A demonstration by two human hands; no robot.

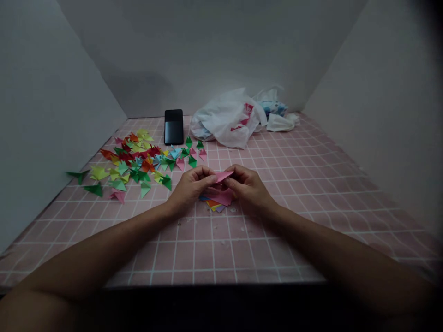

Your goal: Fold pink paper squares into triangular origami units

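Observation:
Between my two hands is a small folded piece of pink paper [223,175]. My left hand [191,186] pinches its left end between thumb and fingers. On the right end, my right hand [249,185] has a similar pinch. Just below the hands lies a stack of coloured paper sheets [221,198], pink on top, with blue, orange, yellow and purple corners fanning out. The hands partly cover the stack. To the left of my left hand spreads a loose heap of folded paper pieces [139,175] in green, yellow, red, orange, pink and blue.
A black phone [173,127] leans upright near the back wall. Right of it sits a crumpled white plastic bag [230,117] with red print, then a blue-and-white packet [274,108] with white tissue [282,122]. Pale walls enclose the pink checked tablecloth [332,184] on three sides.

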